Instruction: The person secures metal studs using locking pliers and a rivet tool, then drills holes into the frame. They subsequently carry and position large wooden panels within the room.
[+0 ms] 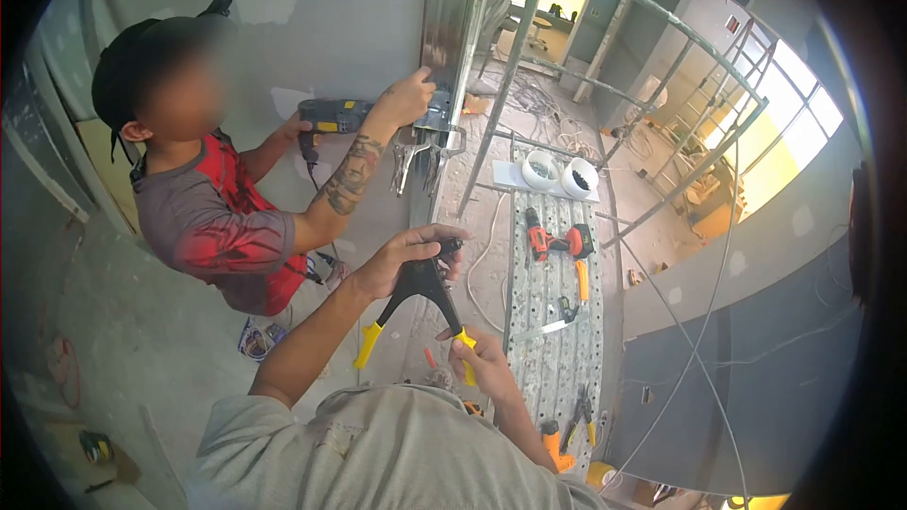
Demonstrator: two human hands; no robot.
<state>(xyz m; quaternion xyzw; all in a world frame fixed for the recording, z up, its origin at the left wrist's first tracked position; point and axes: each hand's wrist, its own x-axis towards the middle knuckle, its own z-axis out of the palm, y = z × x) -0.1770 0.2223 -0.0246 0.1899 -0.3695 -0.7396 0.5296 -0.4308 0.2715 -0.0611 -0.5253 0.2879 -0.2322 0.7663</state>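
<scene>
A black two-handled plier-like tool (419,281) with yellow grips is held in front of my chest, its handles spread apart. My left hand (416,257) is closed around the head of the tool, and its exact jaw shape is partly hidden by the fingers. My right hand (480,359) grips the yellow handle (463,345) on the right side. The other yellow handle (368,345) hangs free at the left. Just beyond my hands, locking clamps (406,162) hang on the metal door frame (449,28).
At left, a co-worker (236,217) holds a power drill (335,116) against the frame. Scaffolding (510,66) stands at right; its perforated plank (529,378) carries bowls of fasteners (540,168), a red cordless drill (557,242), a white-bladed tool (543,329) and pliers (578,420). Cables cross the floor.
</scene>
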